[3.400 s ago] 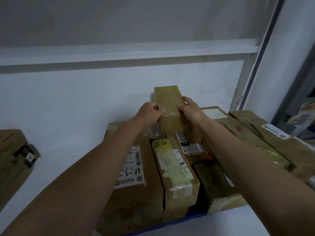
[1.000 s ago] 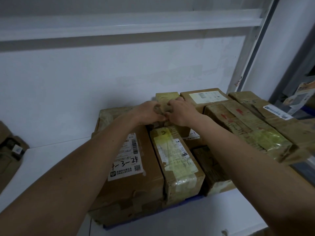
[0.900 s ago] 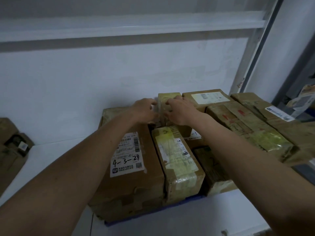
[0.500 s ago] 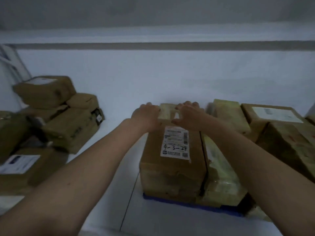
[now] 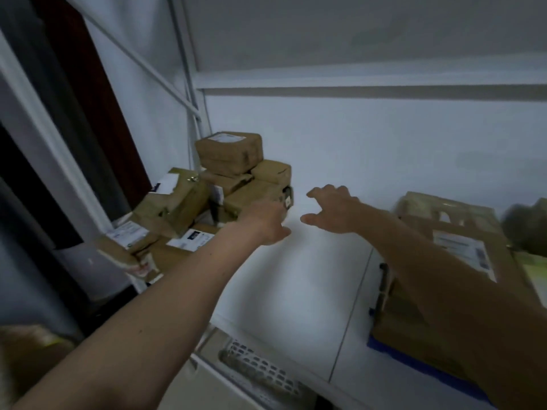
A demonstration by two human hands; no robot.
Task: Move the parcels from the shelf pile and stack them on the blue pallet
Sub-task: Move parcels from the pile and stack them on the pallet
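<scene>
A pile of brown cardboard parcels [image 5: 231, 179] sits at the left end of the white shelf, with one labelled parcel [image 5: 229, 153] on top. My left hand [image 5: 268, 221] reaches out just in front of the pile's right side and holds nothing. My right hand [image 5: 333, 210] hovers over the bare shelf with fingers spread and loosely curved, also holding nothing. At the right, stacked parcels [image 5: 453, 253] stand on the blue pallet [image 5: 414, 363].
The white shelf board [image 5: 296, 291] stretches between pile and pallet. A metal shelf upright [image 5: 189, 93] rises behind the pile. A white perforated basket [image 5: 260, 371] shows below the shelf edge. A dark red panel [image 5: 88, 84] stands at the far left.
Both hands have let go of the parcel set on the pallet stack and swung left. My view has turned left, so the shelf pile is now in front of my hands.
</scene>
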